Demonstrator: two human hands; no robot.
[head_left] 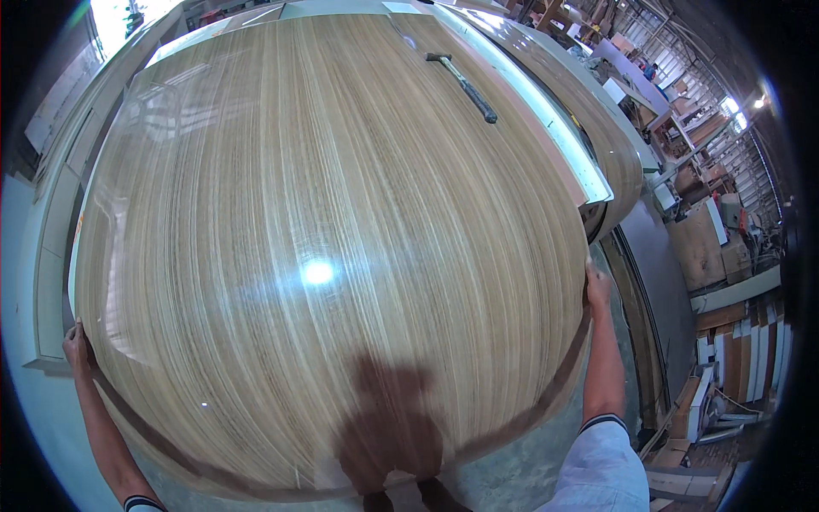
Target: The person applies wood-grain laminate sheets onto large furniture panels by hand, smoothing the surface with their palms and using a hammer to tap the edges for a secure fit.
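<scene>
Glossy wood-grain laminate covers the big panel (324, 239) that fills nearly the whole view, its pale tan and brown streaks running away from the person toward the far end. It lies flat on a stack of similar boards on the desk (51, 256), whose pale edges show along the left, and both hands grip it at opposite sides near the close end: the left hand (77, 346) curls over the left edge, the right hand (597, 286) clasps the right edge, arms spread wide. So broad a sheet can hardly be steered from one side, which is probably why the hold is taken at both edges at once; the fingers wrap under the rim, so how far they close cannot be seen. The finish is shiny enough to mirror an overhead lamp as a bright spot near the middle, and the person's shadow falls dark across the near part. A thin dark band runs along the near edge, likely the panel's core. A hammer (462, 85) lies on the far end of the panel, well apart from either hand, head to the left and handle slanting right. Off to the right, beyond a second curved-looking sheet (614, 162), the workshop floor (665, 273) holds cut boards (742, 358) and shelving.
</scene>
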